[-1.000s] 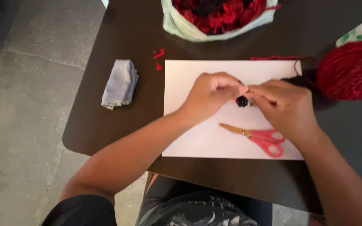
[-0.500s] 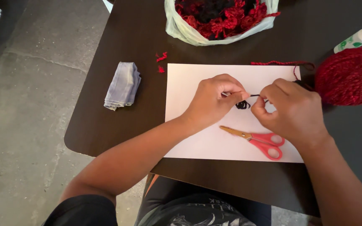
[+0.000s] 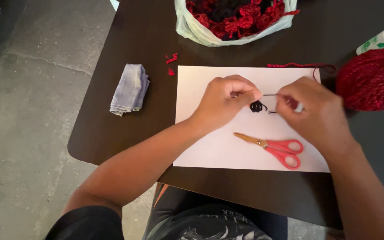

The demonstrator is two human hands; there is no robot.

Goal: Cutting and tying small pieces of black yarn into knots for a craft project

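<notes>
At table's far edge, plastic bag (image 3: pixel 192 31) holds red-black yarn pieces (image 3: pixel 236 15); both hands (image 3: pixel 227 104) (image 3: pixel 316 115) pinch-grip black yarn (image 3: pixel 258 106).

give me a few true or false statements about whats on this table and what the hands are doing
1. The scissors lie on the white paper. True.
2. The right hand grips the scissors. False: it pinches a thin hook near the black yarn piece.
3. The folded grey cloth lies on the paper. False: it lies on the table, beside the paper.
4. The left hand is above the paper. True.
5. The red yarn ball sits beside the paper. True.
</notes>
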